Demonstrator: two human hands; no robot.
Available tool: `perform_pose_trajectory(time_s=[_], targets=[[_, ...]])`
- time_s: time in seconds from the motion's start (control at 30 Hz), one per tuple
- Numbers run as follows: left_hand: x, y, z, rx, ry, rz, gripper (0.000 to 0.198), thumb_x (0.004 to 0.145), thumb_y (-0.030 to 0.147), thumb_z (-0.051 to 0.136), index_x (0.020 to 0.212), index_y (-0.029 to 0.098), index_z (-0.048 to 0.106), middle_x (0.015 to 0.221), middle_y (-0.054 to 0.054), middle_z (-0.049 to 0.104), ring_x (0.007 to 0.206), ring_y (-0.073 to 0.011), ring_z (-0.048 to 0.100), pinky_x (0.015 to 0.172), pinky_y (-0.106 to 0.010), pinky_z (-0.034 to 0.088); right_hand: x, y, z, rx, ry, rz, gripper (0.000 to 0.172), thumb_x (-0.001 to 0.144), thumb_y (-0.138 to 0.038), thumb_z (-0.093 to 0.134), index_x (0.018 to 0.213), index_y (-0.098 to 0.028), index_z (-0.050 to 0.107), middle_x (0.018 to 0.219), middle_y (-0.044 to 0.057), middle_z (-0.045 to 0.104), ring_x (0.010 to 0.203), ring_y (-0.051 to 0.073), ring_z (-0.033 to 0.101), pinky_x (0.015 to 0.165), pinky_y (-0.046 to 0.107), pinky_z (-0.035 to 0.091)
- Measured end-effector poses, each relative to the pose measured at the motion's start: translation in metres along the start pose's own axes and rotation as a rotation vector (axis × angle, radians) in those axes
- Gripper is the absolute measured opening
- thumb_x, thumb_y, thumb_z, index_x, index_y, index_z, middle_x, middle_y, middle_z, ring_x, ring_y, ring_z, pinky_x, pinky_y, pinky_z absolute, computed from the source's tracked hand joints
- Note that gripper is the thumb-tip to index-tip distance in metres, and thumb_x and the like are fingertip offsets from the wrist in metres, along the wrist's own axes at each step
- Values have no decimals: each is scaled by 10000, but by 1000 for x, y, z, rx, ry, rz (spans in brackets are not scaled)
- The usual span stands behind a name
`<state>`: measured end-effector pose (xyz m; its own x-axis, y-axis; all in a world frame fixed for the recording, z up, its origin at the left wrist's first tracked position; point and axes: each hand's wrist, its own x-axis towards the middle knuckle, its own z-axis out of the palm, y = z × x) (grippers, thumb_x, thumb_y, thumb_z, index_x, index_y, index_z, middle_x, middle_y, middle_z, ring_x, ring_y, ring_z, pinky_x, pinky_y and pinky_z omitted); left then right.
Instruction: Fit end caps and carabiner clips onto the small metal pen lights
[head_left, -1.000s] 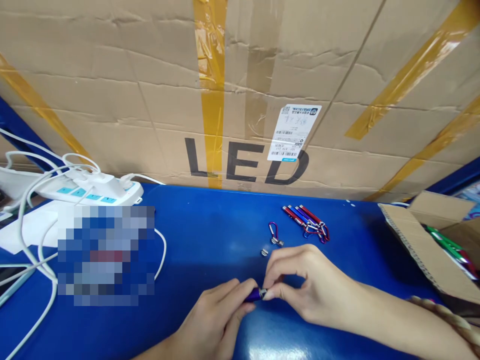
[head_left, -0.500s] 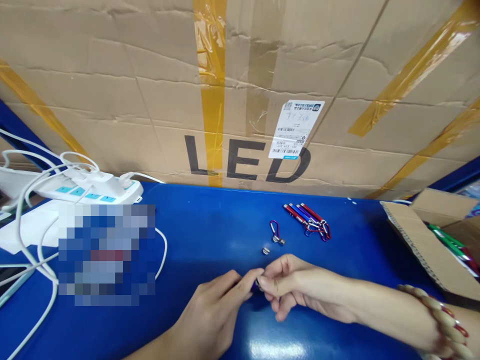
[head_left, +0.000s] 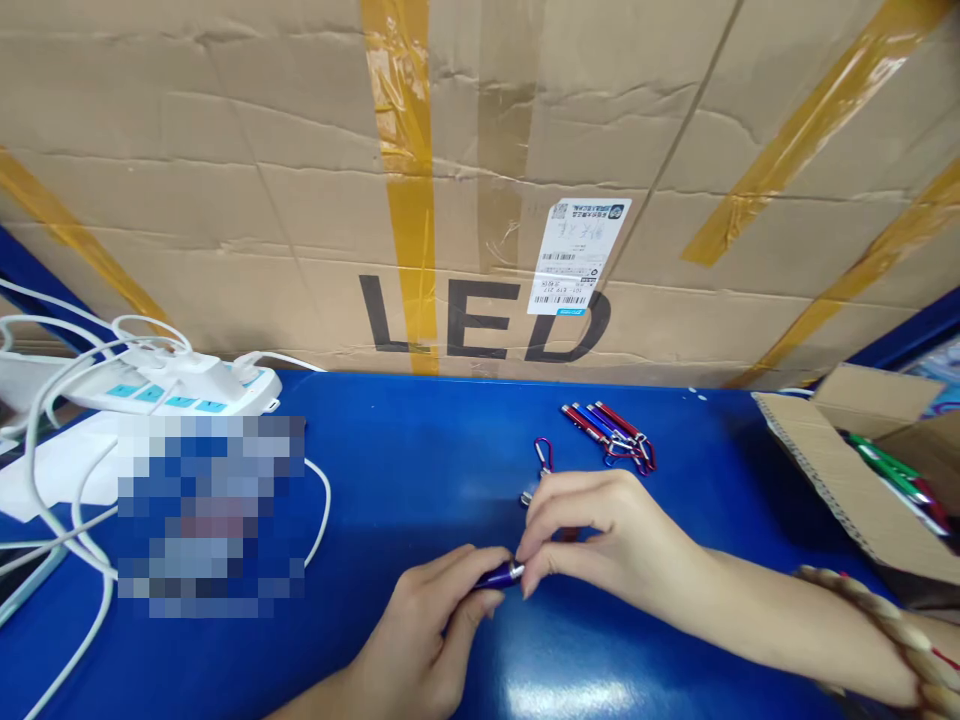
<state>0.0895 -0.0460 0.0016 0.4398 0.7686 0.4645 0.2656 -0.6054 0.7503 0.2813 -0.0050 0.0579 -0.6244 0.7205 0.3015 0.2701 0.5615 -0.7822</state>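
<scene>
My left hand (head_left: pixel 431 625) is closed around a dark blue keychain flashlight (head_left: pixel 498 576), thumb and forefinger along its tube. At the tube's silver end, the thumb and fingertips of my right hand (head_left: pixel 592 530) are pinched together. Exactly what small part sits between those fingertips is hidden. Just behind my right hand lies a red carabiner clip (head_left: pixel 543 452), its lower end covered by the hand. A small silver piece (head_left: pixel 526 498) shows beside my fingers. Farther back, several red and blue keychain flashlights (head_left: pixel 609 432) with clips lie side by side on the blue table (head_left: pixel 405 450).
A large cardboard box (head_left: pixel 300 200) marked LED stands along the back. On the left are a white power strip (head_left: pixel 187 385), white cables (head_left: pixel 326 500) and a blurred-out patch. An open carton (head_left: pixel 847 480) with green and red items stands at right.
My right hand has turned over and risen a little, now gripping from above at the silver end. More of the blue tube shows. The view has shifted slightly.
</scene>
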Motion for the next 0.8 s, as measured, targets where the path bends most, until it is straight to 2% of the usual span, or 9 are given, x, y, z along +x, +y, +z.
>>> perform_pose_trajectory(time_s=[0.07,0.13,0.23,0.33,0.4,0.5,0.67,0.8], targets=[[-2,0,1,4,-34,-35,190,872,78,409,938,219,518,697,28,585,575,-96,553,575,-157,448,-1,1,2,12,-18,50,212,737,-361,703,656,-165,721,627,11,650,597,94,603,567,181,492],[-4,-1,3,28,-20,-40,159,855,66,422,857,218,470,672,38,577,556,-91,563,565,-150,450,-2,3,5,52,-28,154,212,698,-356,736,625,-159,716,613,8,637,569,90,594,535,176,488],[-6,-1,6,91,17,17,184,839,43,408,790,220,407,619,44,538,533,-94,570,550,-148,456,-4,6,13,237,-27,410,211,603,-325,797,590,-138,700,610,-4,616,490,70,572,462,164,488],[-7,0,7,161,27,100,191,846,29,381,789,208,416,604,31,507,502,-96,535,514,-151,447,-6,9,21,493,1,678,240,518,-292,834,571,-121,674,558,-20,608,453,66,571,432,159,507],[-6,1,6,215,45,155,190,861,27,371,801,194,439,590,25,493,475,-97,495,483,-158,433,-6,8,24,608,10,792,263,481,-275,846,565,-111,659,501,-27,600,450,70,571,429,159,519],[-4,2,3,329,68,241,192,884,34,359,822,174,475,559,16,485,458,-108,462,454,-174,420,-7,4,24,720,-25,884,291,454,-275,855,573,-102,654,459,-37,585,428,60,548,414,154,524],[1,-2,-1,475,27,324,211,914,62,322,931,138,518,590,-27,553,467,-126,499,439,-191,444,-7,-1,20,821,-48,1012,352,477,-367,845,596,-101,648,457,-45,557,426,47,525,409,137,525],[1,-7,-1,359,12,224,174,928,93,336,946,164,493,624,-16,579,517,-122,565,519,-185,497,-6,1,20,835,-47,970,409,523,-468,803,623,-113,626,469,-54,533,421,45,498,377,139,513]])
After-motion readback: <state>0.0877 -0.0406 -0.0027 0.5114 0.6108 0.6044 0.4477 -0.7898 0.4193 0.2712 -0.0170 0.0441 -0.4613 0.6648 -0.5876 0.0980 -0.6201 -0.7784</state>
